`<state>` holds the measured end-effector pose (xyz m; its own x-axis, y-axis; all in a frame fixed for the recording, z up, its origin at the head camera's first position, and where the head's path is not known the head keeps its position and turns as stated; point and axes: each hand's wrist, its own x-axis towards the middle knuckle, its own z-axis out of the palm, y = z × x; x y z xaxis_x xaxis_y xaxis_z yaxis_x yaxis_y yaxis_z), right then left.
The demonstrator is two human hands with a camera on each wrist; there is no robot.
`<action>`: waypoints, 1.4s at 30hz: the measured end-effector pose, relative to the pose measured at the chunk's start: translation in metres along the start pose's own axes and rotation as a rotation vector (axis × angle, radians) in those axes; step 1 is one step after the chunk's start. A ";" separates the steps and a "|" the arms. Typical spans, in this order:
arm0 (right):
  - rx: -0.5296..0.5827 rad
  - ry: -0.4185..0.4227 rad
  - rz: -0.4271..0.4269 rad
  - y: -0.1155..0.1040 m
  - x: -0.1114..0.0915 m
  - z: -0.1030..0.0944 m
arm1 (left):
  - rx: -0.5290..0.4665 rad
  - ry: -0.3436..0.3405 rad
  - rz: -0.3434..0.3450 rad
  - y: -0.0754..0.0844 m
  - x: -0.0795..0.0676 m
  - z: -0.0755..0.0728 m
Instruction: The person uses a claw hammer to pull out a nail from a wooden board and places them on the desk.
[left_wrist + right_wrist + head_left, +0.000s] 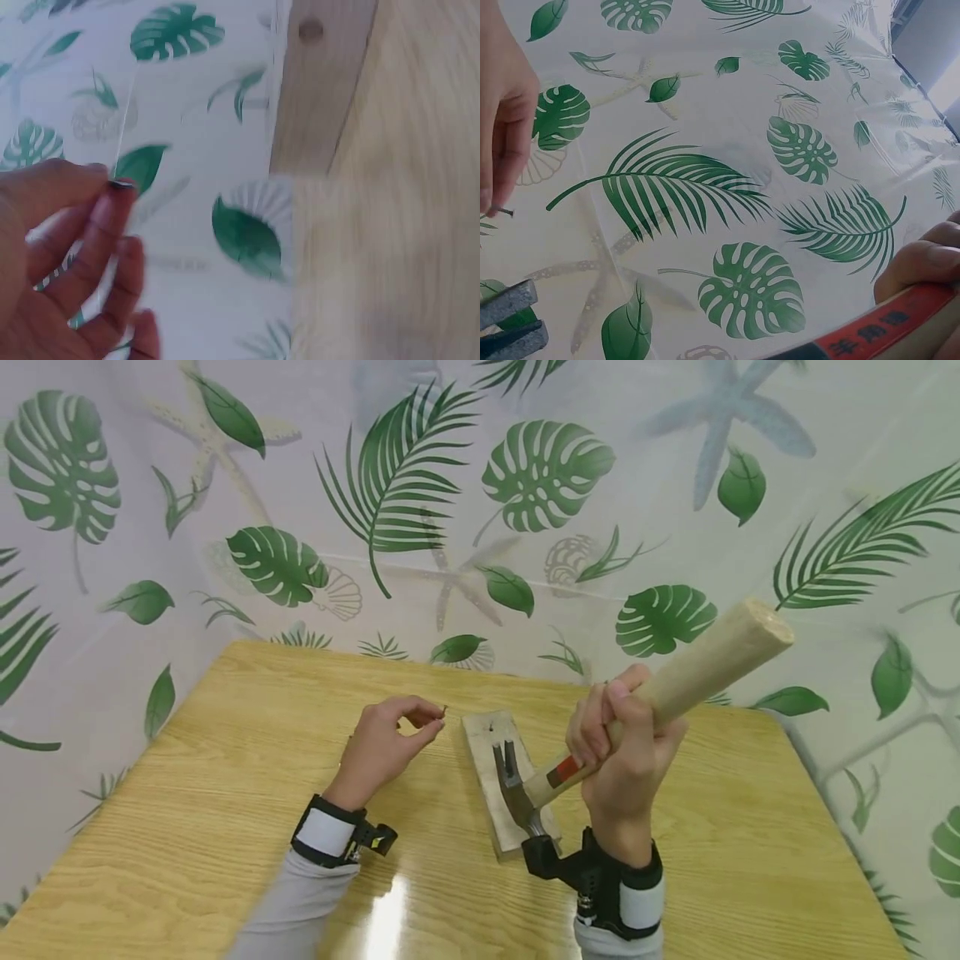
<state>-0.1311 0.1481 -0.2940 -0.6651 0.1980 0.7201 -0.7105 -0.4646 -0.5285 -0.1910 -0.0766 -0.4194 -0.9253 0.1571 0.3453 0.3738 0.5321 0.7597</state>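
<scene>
Between thumb and forefinger, my left hand (378,747) pinches a small nail (446,710), held just left of the wooden block's far end. The nail's head end (505,212) pokes out past the fingertips in the right wrist view. My right hand (626,743) grips a claw hammer (516,797) by its thick wooden handle, butt end raised up to the right. The hammer's head is over the wooden block (483,777), claw pointing toward the far end. A small dark spot (310,30) shows on the block near that end.
Under the block lies a wood-grain tabletop (262,760). A white sheet (300,485) printed with green leaves and starfish hangs behind the table and along its sides. Each wrist wears a black strap (326,831) with a small camera.
</scene>
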 end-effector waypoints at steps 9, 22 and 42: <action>-0.080 -0.004 0.017 -0.001 0.002 -0.003 | 0.281 0.035 -0.341 -0.031 -0.004 -0.036; -0.156 -0.027 0.062 0.004 0.000 -0.006 | 0.473 -0.059 -0.509 -0.055 -0.009 -0.035; -0.207 -0.003 0.024 0.015 -0.003 -0.006 | 0.492 -0.011 -0.361 -0.045 -0.007 -0.029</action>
<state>-0.1411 0.1458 -0.3063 -0.6821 0.1859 0.7072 -0.7266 -0.2815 -0.6268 -0.1992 -0.1255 -0.4405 -0.9896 -0.0976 0.1053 -0.0348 0.8747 0.4834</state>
